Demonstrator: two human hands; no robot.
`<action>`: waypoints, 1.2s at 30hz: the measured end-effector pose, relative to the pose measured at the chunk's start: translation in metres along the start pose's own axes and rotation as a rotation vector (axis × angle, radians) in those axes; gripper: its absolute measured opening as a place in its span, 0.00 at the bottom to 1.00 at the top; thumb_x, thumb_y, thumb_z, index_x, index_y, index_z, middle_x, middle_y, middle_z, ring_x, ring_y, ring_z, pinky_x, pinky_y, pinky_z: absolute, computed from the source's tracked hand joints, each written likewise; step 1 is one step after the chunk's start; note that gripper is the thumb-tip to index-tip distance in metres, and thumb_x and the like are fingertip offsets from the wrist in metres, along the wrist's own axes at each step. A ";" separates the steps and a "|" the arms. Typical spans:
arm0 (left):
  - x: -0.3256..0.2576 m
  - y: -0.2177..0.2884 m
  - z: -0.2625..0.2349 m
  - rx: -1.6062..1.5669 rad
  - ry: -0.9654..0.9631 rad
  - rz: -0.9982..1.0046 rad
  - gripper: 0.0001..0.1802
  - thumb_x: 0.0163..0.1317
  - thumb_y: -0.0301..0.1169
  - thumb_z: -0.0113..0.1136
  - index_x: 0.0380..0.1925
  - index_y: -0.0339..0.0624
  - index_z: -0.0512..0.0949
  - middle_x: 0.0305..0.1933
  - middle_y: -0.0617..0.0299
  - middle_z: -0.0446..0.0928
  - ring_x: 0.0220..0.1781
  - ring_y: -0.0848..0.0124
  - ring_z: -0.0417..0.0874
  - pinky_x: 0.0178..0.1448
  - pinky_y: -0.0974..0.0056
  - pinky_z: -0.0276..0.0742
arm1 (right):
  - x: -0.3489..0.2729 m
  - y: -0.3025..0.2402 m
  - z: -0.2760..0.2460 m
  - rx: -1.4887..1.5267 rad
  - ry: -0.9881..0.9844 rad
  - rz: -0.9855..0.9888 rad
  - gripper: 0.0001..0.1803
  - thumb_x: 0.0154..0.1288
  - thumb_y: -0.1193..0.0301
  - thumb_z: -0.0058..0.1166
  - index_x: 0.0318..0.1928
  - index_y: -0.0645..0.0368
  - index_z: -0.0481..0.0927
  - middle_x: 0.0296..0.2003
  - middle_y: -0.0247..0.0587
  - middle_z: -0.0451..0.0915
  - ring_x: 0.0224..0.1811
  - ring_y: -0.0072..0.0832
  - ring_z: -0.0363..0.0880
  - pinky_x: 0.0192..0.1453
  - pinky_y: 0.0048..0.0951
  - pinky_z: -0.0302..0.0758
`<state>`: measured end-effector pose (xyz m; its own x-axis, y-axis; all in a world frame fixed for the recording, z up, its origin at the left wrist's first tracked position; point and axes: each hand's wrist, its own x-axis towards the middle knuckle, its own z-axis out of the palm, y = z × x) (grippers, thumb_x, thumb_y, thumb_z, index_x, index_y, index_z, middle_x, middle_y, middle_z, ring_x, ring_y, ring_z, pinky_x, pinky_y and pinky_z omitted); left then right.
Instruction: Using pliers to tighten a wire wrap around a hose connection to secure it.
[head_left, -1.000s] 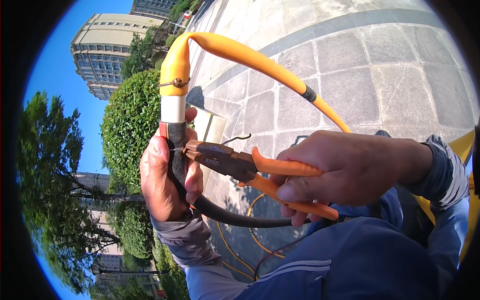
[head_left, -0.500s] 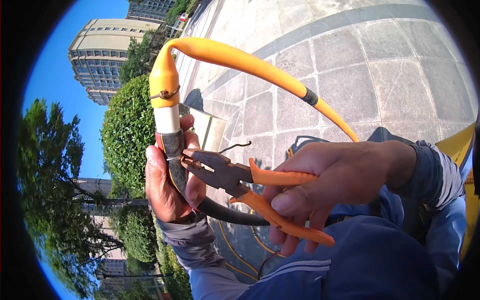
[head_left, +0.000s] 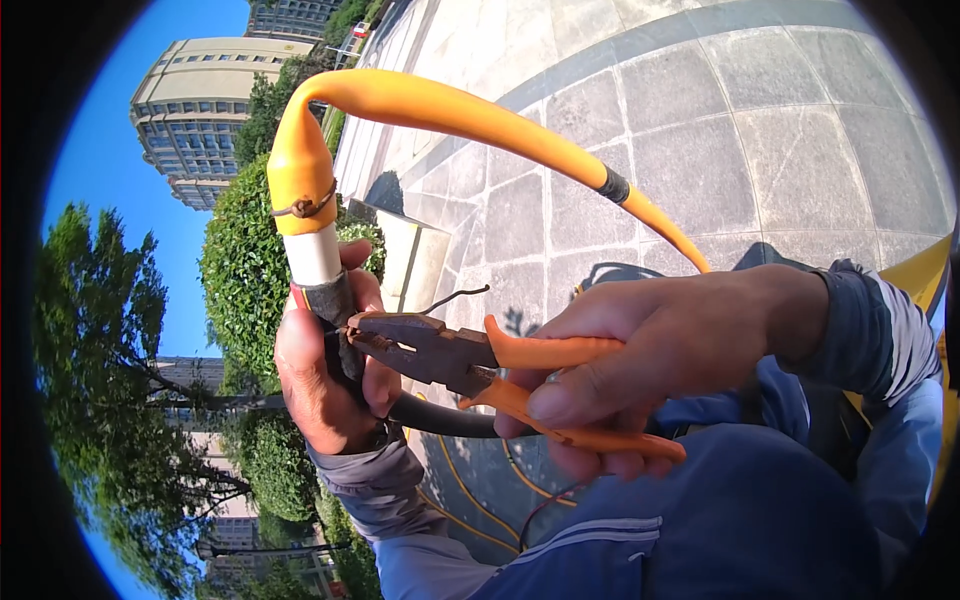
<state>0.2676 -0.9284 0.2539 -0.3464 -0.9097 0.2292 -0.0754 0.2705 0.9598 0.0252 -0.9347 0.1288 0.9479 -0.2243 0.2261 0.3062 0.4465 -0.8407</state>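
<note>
My left hand (head_left: 312,385) is closed around a black-taped joint (head_left: 328,300), where a short white pipe (head_left: 313,257) meets a black hose (head_left: 455,416). Above it, a yellow flat hose (head_left: 450,115) is slipped over the pipe's end and tied with rusty wire (head_left: 303,208). The hose folds over and runs off to the right. In my right hand (head_left: 670,335) are combination pliers (head_left: 440,352) with orange handles and rusty jaws. Their jaw tips touch the joint beside my left thumb, at what looks like wire. A loose dark wire end (head_left: 462,294) sticks out behind the jaws.
Grey stone paving (head_left: 680,85) spreads out beyond my hands. Thin yellow lines (head_left: 470,490), perhaps cords, lie on the ground below the black hose. Something yellow (head_left: 915,290) stands at the right rim. Hedges (head_left: 240,270), trees and buildings (head_left: 205,105) line the left.
The joint and my left hand have shifted left, and the pipe leans further left. My right fingers have drawn the plier handles closer together, with the jaws still at the joint.
</note>
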 end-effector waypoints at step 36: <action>0.005 -0.015 0.009 -0.198 0.013 -0.133 0.32 0.80 0.49 0.39 0.71 0.33 0.59 0.50 0.50 0.76 0.16 0.75 0.71 0.08 0.75 0.67 | -0.004 -0.009 -0.008 -1.419 0.753 -0.051 0.09 0.63 0.75 0.55 0.40 0.69 0.75 0.29 0.57 0.79 0.33 0.52 0.82 0.42 0.49 0.76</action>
<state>0.2592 -0.9340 0.2387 -0.3331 -0.9376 0.0994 0.0662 0.0819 0.9944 0.0174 -0.9449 0.1317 0.5516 -0.7592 0.3453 -0.3966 -0.6030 -0.6921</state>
